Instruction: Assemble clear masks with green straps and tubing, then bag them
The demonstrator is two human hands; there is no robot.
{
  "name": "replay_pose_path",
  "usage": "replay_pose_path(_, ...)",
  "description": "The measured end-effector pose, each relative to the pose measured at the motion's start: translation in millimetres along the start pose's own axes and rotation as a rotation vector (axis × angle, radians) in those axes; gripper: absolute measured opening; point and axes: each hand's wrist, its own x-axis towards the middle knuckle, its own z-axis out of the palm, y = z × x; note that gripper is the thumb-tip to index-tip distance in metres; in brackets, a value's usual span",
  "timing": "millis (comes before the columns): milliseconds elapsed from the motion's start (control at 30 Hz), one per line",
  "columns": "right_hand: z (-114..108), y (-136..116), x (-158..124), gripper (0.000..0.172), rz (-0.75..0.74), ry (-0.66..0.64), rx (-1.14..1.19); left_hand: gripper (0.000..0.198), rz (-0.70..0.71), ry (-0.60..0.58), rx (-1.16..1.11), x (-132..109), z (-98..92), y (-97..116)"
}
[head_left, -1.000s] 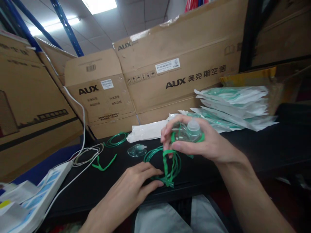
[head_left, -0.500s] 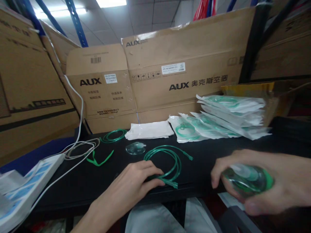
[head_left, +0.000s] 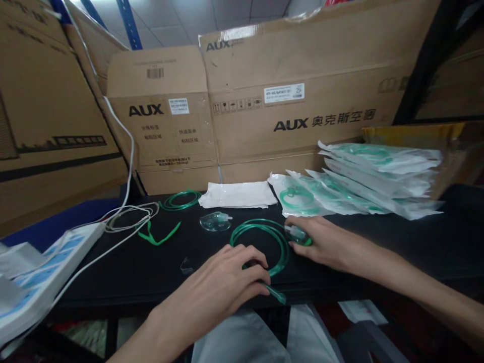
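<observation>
My left hand [head_left: 236, 275] is closed at the front of a coil of green tubing [head_left: 282, 252], with one connector end poking out past the fingertips toward the table edge. At the coil's right side, my right hand [head_left: 321, 241] grips a clear face mask [head_left: 297, 233] with a green edge; the palm hides most of it. The tubing's other end is hidden by the right hand. Another clear mask [head_left: 215, 221] lies behind the left hand. A small bent clear strip [head_left: 186, 266] rests left of that hand, and a green strap [head_left: 159, 239] farther left.
A second green tubing coil [head_left: 180, 200] and a folded white sheet [head_left: 238, 195] lie at the back. Sealed packs [head_left: 298, 197] are spread and stacked at the right. A power strip [head_left: 56, 269] and white cables [head_left: 130, 217] occupy the left. Cardboard [head_left: 242, 126] walls the rear.
My right hand has swung left with the mask, from beyond the table's front right to the coil. My left hand has shifted slightly right on the tubing. The view has tipped down.
</observation>
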Motion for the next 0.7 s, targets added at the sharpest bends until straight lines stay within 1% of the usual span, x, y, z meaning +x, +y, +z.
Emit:
replay_pose_path(100, 1.7, -9.3, -6.4, 0.023, 0.048, -0.066, -0.029, 0.013, -0.022, -0.001, 0.043, 0.5, 6.6, 0.9)
replay_pose_path(167, -3.0, -18.7, -14.5, 0.014, 0.07, -0.118, 0.022, 0.013, -0.063, 0.012, 0.063, -0.2, 10.7, 2.6)
replay_pose_path(333, -15.6, -42.8, -36.1, 0.011, 0.133, -0.271, 0.263, 0.009, -0.189, 0.116, 0.043, -1.4, 19.8, 6.9)
replay_pose_path(400, -17.8, -49.3, -40.7, 0.009, 0.124, -0.301, 0.315, 0.009, -0.223, 0.144, 0.056, 1.5, 22.3, 9.0)
replay_pose_path(467, -17.7, -54.0, -42.5, 0.009, 0.09, -0.312, 0.343, 0.009, -0.244, 0.16, 0.072, 6.7, 24.4, 12.0)
replay_pose_path(533, -15.0, -57.8, -42.8, 0.014, 0.037, -0.301, 0.357, 0.008, -0.25, 0.176, 0.091, 12.7, 26.8, 14.9)
replay_pose_path(600, -10.6, -60.5, -43.3, 0.022, -0.026, -0.252, 0.348, 0.007, -0.237, 0.209, 0.106, 17.2, 30.3, 16.2)
replay_pose_path(700, -5.1, -62.6, -46.9, 0.033, -0.145, -0.153, 0.265, 0.013, -0.191, 0.292, 0.093, 19.1, 36.9, 12.6)
